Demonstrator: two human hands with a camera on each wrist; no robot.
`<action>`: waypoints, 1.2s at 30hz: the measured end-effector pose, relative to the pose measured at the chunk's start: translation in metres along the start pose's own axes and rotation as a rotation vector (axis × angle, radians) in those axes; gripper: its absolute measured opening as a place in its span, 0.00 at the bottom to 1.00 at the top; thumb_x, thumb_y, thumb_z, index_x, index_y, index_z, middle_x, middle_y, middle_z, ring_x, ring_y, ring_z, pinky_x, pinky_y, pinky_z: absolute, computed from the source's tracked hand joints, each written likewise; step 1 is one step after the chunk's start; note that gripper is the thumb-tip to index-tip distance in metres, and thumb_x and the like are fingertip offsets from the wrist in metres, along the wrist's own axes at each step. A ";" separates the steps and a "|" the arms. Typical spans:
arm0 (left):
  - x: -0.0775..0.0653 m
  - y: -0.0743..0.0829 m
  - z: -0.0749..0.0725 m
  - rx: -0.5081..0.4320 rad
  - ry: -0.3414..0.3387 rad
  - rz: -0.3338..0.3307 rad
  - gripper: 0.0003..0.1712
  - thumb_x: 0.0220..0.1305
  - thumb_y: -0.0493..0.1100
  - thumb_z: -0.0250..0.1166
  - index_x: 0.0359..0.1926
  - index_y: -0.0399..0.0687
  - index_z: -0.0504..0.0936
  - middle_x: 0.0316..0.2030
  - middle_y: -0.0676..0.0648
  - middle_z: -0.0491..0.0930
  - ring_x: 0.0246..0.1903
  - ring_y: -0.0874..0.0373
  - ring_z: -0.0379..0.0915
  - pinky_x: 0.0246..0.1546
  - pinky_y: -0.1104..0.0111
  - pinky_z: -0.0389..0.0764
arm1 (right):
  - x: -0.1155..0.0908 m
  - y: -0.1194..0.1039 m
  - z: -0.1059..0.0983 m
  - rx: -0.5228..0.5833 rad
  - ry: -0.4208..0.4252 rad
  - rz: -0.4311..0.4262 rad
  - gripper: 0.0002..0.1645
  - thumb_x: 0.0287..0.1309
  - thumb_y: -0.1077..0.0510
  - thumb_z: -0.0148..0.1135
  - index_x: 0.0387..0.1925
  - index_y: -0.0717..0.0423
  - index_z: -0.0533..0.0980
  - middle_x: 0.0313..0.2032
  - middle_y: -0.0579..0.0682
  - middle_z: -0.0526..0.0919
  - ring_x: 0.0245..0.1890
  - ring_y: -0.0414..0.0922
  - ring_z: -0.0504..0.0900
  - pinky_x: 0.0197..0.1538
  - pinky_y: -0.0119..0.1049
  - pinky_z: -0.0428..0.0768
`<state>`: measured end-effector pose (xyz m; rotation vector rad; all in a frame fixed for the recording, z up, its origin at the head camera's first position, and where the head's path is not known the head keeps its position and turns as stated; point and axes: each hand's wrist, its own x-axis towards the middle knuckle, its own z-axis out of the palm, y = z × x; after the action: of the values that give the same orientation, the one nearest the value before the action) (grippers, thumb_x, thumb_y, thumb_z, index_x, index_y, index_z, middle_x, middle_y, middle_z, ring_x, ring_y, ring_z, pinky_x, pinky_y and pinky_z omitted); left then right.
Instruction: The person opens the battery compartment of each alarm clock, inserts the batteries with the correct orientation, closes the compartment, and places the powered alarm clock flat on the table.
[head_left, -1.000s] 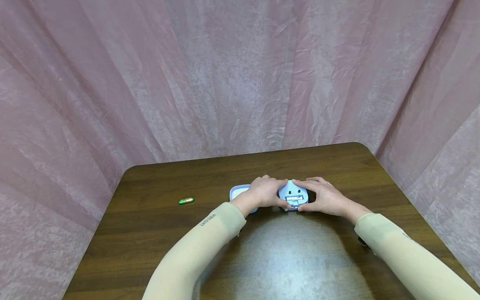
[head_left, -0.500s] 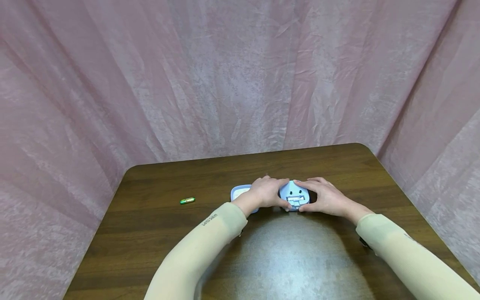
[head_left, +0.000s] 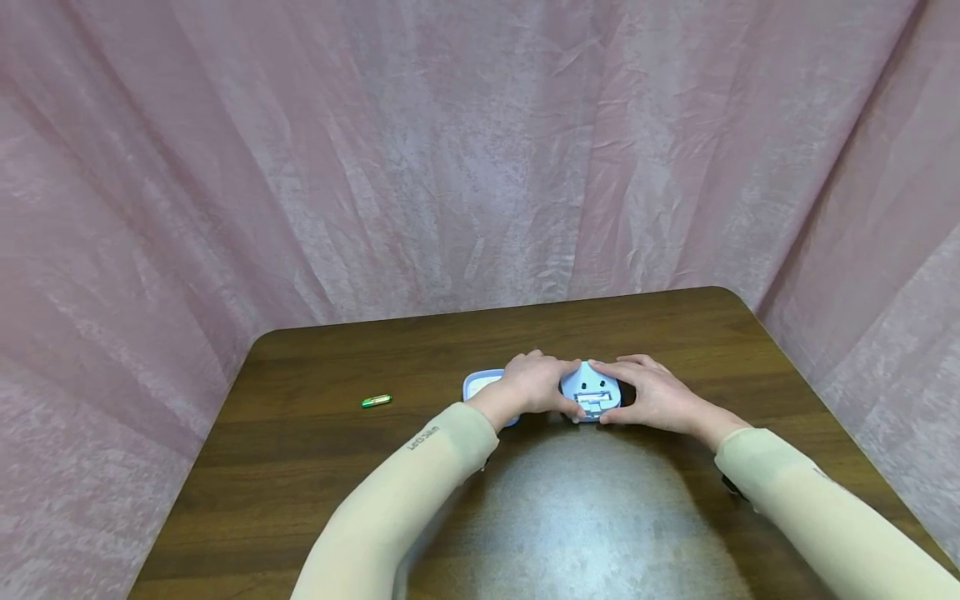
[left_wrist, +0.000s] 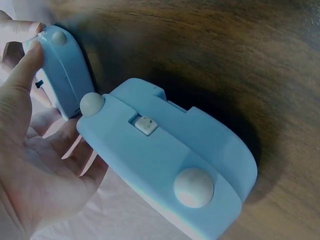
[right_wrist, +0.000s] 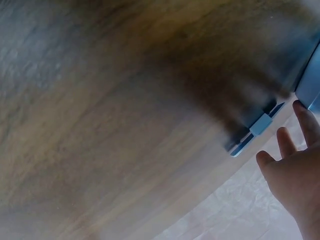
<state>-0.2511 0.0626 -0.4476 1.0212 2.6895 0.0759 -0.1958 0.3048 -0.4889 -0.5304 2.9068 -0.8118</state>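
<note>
Both hands on the pale blue unit (head_left: 592, 390), which sits on the brown wood-grain table (head_left: 300, 475), right of centre from the head cam. Side with two black knobs faces up. Rectangular recess below the knobs, bright strip inside it.

Left hand (head_left: 536, 385): thumb and index clamped on the left side of the unit, index at the far edge, thumb at the near edge. Right hand (head_left: 658, 400): same grip mirrored, thumb and index clamped on the right side, space between its palm and the casing. Fingertips of the two hands are close together at both edges.

Second blue unit (left_wrist: 165, 155) is just left of the gripped one, partly covered by the left wrist in the head view, white face showing inside a blue rim. Left wrist cam shows two round white feet on it plus a small white slider in a slot.

Small blue part (right_wrist: 260, 125) lies on the table by the right hand; that view is dark and blurry, looks like a thin cover with a tab.

Green battery (head_left: 377, 401) lies on its side, well left of both units. Pink curtain (head_left: 450, 167) behind the table. Both arms in cream sleeves (head_left: 405, 492).
</note>
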 end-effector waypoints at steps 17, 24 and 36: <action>0.002 0.001 -0.001 0.011 -0.010 -0.019 0.54 0.55 0.77 0.68 0.78 0.67 0.63 0.67 0.60 0.74 0.60 0.53 0.70 0.58 0.57 0.72 | -0.007 -0.009 -0.004 -0.014 -0.007 -0.025 0.59 0.54 0.34 0.75 0.81 0.41 0.56 0.72 0.49 0.69 0.72 0.57 0.59 0.64 0.67 0.63; 0.002 0.001 -0.001 0.018 -0.007 -0.027 0.54 0.54 0.76 0.69 0.78 0.68 0.64 0.67 0.61 0.75 0.60 0.52 0.70 0.57 0.58 0.71 | -0.016 -0.005 -0.012 -0.076 0.010 -0.050 0.58 0.53 0.38 0.77 0.80 0.45 0.59 0.71 0.50 0.71 0.72 0.58 0.59 0.67 0.67 0.57; 0.002 0.001 -0.001 -0.004 -0.010 -0.043 0.53 0.55 0.75 0.70 0.78 0.67 0.64 0.69 0.60 0.72 0.71 0.43 0.62 0.65 0.53 0.66 | -0.034 0.005 -0.023 -0.207 0.056 -0.082 0.42 0.58 0.43 0.75 0.72 0.48 0.72 0.64 0.51 0.78 0.71 0.59 0.62 0.67 0.67 0.55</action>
<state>-0.2521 0.0648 -0.4466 0.9593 2.6995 0.0674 -0.1689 0.3321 -0.4726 -0.6580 3.0586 -0.5443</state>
